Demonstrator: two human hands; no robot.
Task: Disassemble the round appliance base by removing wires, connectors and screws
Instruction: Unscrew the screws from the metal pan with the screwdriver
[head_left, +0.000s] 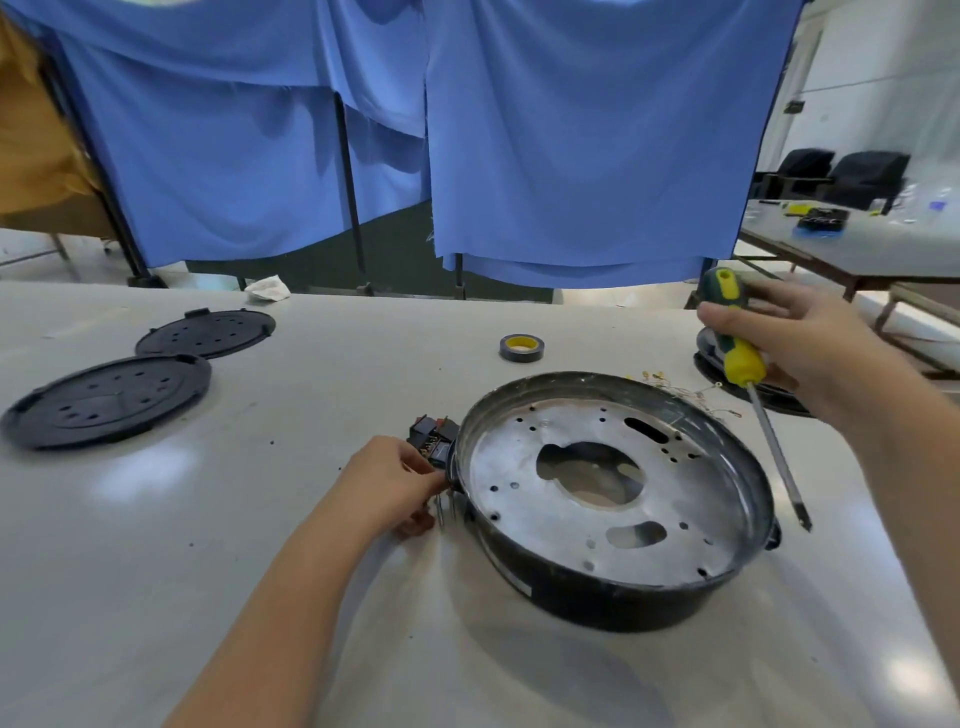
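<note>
Round appliance base (613, 499) on the table (208, 571), right of centre. Connector block (434, 439) touching its left rim; left hand (395, 483) just before that block. Right hand (795, 343) above and right of the base, holding screwdriver (748, 379). Tape roll (521, 348) behind the base. Two round covers (109, 400) far left; loose wires (691, 395) behind-right of the base.

Dull scuffed metal base (613, 499).

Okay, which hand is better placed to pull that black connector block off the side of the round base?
Probably the left hand: it's already at the connector block beside the base rim. The right hand holds the screwdriver, raised off to the side.
</note>
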